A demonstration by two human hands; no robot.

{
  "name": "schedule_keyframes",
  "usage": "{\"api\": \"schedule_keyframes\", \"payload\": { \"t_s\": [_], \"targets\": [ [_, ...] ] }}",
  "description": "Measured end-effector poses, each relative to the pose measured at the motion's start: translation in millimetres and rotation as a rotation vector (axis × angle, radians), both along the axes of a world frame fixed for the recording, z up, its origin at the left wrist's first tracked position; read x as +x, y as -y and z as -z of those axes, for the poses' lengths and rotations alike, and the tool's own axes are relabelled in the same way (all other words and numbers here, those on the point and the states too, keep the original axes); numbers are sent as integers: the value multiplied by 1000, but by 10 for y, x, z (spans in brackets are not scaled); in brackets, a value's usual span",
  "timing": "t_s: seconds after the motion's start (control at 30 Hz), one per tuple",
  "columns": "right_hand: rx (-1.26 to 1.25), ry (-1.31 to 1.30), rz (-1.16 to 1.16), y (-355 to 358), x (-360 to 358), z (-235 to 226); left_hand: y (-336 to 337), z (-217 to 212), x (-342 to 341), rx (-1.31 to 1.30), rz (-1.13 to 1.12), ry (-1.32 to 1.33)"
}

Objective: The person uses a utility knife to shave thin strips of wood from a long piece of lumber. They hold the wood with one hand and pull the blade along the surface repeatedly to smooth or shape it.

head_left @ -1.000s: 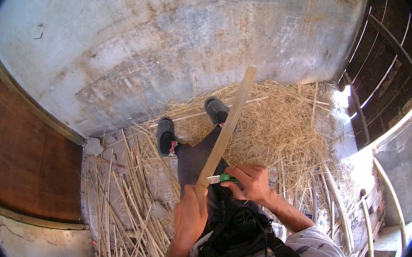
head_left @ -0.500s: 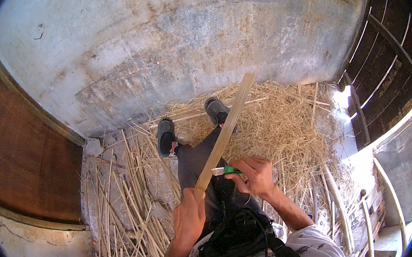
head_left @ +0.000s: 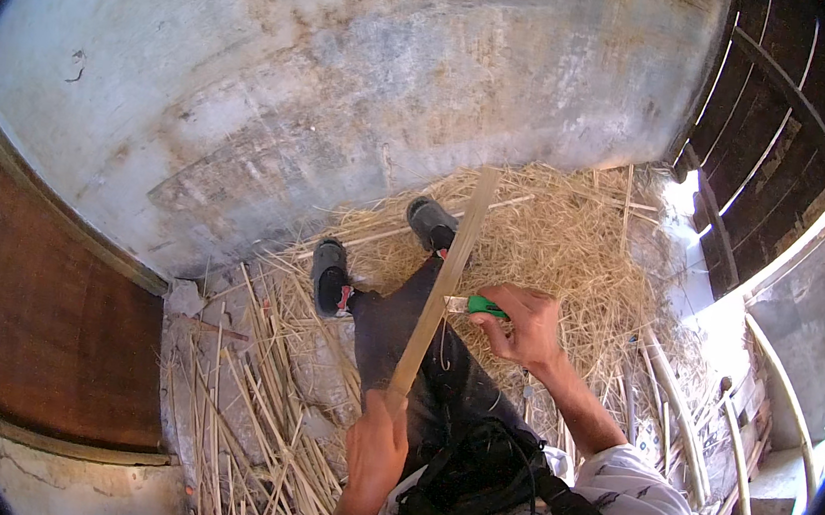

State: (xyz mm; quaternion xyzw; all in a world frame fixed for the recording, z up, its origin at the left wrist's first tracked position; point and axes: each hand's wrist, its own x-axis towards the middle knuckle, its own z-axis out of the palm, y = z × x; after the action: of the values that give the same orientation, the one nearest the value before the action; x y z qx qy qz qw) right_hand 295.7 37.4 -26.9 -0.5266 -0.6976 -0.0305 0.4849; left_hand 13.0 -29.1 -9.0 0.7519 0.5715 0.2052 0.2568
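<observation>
My left hand [head_left: 377,444] is closed around the lower end of a long, flat bamboo strip [head_left: 448,276], which slants up and away over my legs. In my right hand [head_left: 528,330] is a green-handled utility knife [head_left: 484,306], gripped between thumb and fingers. Its short pale blade points left and meets the strip's right edge about midway along. A thin curled shaving [head_left: 443,349] hangs just below the blade. The far end of the strip stands out over the straw-like shavings.
A pile of fine shavings [head_left: 575,239] covers the floor beyond my shoes [head_left: 330,274]. Several loose strips [head_left: 259,422] lie to the left. A stained wall [head_left: 371,82] rises ahead, with a brown panel [head_left: 44,319] at left. Poles [head_left: 677,416] lie at right.
My right hand and the knife have moved up along the strip, away from me. The strip's far end has dipped slightly toward me, and a curled shaving now shows below the blade.
</observation>
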Motion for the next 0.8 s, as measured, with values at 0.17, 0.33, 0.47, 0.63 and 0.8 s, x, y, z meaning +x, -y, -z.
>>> {"api": "schedule_keyframes", "payload": {
  "t_s": [0.17,0.33,0.47,0.63,0.8],
  "targets": [
    [-75,-28,71,-57,136,44,54,-25,-7,-36,-7,-49],
    [-58,-93,114,-147,202,-61,130,32,-77,-79,-14,-5],
    [-26,-146,224,-358,460,6,168,68,-105,-143,-1,-85],
    [-211,-348,413,-581,934,14,297,41,-161,-253,47,-59],
    [-211,-727,256,-490,1105,100,69,71,-306,-202,-50,4]
  ]
}}
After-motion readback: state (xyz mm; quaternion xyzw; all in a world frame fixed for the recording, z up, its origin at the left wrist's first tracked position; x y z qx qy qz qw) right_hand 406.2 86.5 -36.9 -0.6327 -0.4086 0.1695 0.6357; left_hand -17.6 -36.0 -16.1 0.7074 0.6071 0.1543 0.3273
